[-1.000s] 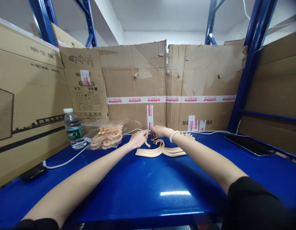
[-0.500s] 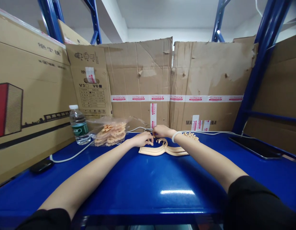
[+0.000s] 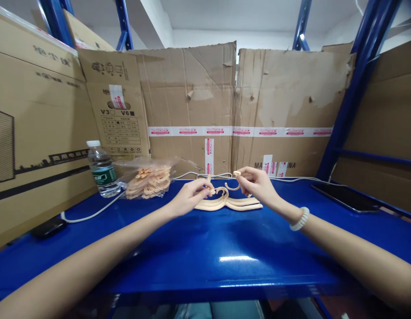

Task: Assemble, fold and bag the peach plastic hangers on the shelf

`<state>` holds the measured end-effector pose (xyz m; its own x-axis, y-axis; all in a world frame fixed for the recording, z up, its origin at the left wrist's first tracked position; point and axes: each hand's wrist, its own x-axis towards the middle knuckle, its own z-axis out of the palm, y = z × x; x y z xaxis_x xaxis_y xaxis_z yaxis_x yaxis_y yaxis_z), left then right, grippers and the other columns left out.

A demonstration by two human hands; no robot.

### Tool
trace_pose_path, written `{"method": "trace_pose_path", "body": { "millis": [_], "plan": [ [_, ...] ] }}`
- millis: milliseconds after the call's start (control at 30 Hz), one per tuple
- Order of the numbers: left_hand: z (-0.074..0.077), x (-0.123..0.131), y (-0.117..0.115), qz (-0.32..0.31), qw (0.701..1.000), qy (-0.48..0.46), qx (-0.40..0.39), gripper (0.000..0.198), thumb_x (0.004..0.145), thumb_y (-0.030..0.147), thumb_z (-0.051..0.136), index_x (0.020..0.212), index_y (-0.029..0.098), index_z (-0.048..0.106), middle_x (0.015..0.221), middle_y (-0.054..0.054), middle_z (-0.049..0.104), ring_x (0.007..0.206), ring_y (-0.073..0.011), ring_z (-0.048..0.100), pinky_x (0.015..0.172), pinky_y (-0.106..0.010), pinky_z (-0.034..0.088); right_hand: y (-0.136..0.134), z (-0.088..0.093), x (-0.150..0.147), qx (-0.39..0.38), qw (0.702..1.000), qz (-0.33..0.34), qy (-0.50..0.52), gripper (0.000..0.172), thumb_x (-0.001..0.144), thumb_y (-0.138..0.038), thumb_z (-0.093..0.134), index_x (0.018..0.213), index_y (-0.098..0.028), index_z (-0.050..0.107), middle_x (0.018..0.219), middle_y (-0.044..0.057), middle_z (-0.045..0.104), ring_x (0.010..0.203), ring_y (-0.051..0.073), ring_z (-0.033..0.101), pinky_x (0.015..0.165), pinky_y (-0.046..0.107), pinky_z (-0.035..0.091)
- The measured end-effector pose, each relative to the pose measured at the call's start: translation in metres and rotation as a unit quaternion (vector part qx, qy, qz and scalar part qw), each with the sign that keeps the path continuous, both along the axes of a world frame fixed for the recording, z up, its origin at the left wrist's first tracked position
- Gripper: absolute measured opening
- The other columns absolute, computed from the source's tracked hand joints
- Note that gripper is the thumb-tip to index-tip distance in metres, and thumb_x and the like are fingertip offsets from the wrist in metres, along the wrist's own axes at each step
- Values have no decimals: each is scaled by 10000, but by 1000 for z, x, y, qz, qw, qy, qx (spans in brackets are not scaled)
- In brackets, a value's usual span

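Beige hangers (image 3: 210, 206) with curved arms and hooks lie stacked on the blue table, in front of my hands. My left hand (image 3: 191, 196) is closed at the left end of the stack, pinching a small beige hanger piece (image 3: 209, 179) that sticks up from the fingertips. To the right, my right hand (image 3: 256, 182) is raised above the stack, thumb and fingers closed on a beige hanger hook (image 3: 232, 188). A flat beige end shows at its fingertips. The fingers partly hide both held pieces.
A clear bag of beige pieces (image 3: 150, 181) and a water bottle (image 3: 103, 173) stand at the left. A black device (image 3: 48, 227) lies before them. A dark tablet (image 3: 345, 198) lies at the right. White cable runs along the cardboard boxes (image 3: 192, 102) behind.
My right hand has moved right and drawn back from the rear of the table, now with a hook in it. My left hand has shifted slightly toward me. The view has tilted a little.
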<state>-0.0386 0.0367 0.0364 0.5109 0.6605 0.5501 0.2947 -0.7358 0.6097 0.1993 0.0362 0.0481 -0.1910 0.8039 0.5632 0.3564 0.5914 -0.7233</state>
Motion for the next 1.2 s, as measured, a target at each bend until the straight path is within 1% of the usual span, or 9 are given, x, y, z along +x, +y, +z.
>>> {"method": "trace_pose_path", "body": {
  "millis": [133, 267, 400, 500, 567, 633, 767, 967, 1200],
  "plan": [
    [-19, 19, -13, -2, 995, -75, -61, 181, 839, 318, 560, 792, 160, 635, 912, -76, 643, 890, -206, 620, 806, -324, 497, -10, -12, -5, -89, 986, 36, 134, 305, 730, -437, 638, 831, -156, 577, 497, -16, 594, 416, 102, 520, 436, 213, 417],
    [-39, 23, -16, -5, 978, -121, -167, 177, 747, 296, 675, 821, 165, 582, 811, -35, 634, 720, -177, 649, 720, -328, 524, -16, -22, -6, -210, 953, 66, 209, 222, 680, -320, 643, 813, -144, 615, 630, 43, 682, 551, 142, 635, 495, 217, 465],
    [-45, 22, -19, -18, 958, -174, -226, 427, 658, 269, 763, 960, 210, 467, 881, 1, 594, 710, -167, 670, 675, -317, 543, -21, -24, -8, -291, 915, 90, 266, 190, 689, -280, 582, 786, -128, 641, 681, 76, 701, 630, 178, 674, 559, 262, 519],
    [-44, 23, -20, -10, 944, -221, -245, 654, 607, 247, 801, 1133, 244, 412, 1032, -25, 565, 782, -183, 683, 712, -341, 550, -23, -26, -11, -293, 912, 102, 267, 219, 697, -319, 670, 792, -126, 631, 678, 60, 694, 618, 153, 659, 540, 234, 506],
    [-44, 24, -20, -5, 943, -214, -254, 590, 613, 241, 798, 1098, 201, 465, 1004, -42, 595, 843, -203, 677, 768, -351, 537, -23, -29, -12, -283, 915, 98, 271, 287, 639, -278, 760, 843, -146, 608, 676, 30, 689, 598, 125, 636, 501, 199, 478],
    [-45, 24, -20, -8, 946, -192, -261, 410, 641, 249, 781, 945, 158, 521, 884, -41, 638, 853, -213, 671, 800, -351, 519, -22, -33, -12, -284, 909, 96, 289, 403, 579, -222, 813, 895, -175, 566, 674, 7, 689, 587, 113, 622, 494, 190, 472],
    [-46, 23, -21, -5, 955, -175, -241, 301, 670, 256, 764, 783, 160, 501, 741, -3, 642, 802, -205, 677, 793, -330, 493, -15, -42, -9, -301, 894, 119, 309, 558, 529, -193, 855, 990, -193, 541, 709, 14, 709, 657, 129, 657, 632, 235, 532],
    [-48, 22, -18, 13, 963, -167, -210, 281, 696, 267, 745, 737, 165, 485, 740, 10, 621, 789, -181, 651, 734, -286, 456, -12, -47, -8, -338, 894, 163, 244, 333, 545, -268, 863, 747, -134, 634, 774, 35, 698, 716, 114, 661, 688, 214, 537],
    [-46, 23, -20, 5, 964, -169, -204, 290, 683, 265, 751, 702, 161, 482, 681, 34, 571, 712, -142, 606, 666, -250, 428, -17, -48, -10, -375, 884, 206, 188, 350, 631, -341, 825, 843, -117, 660, 857, 68, 705, 801, 142, 682, 719, 231, 560]
  ]
}}
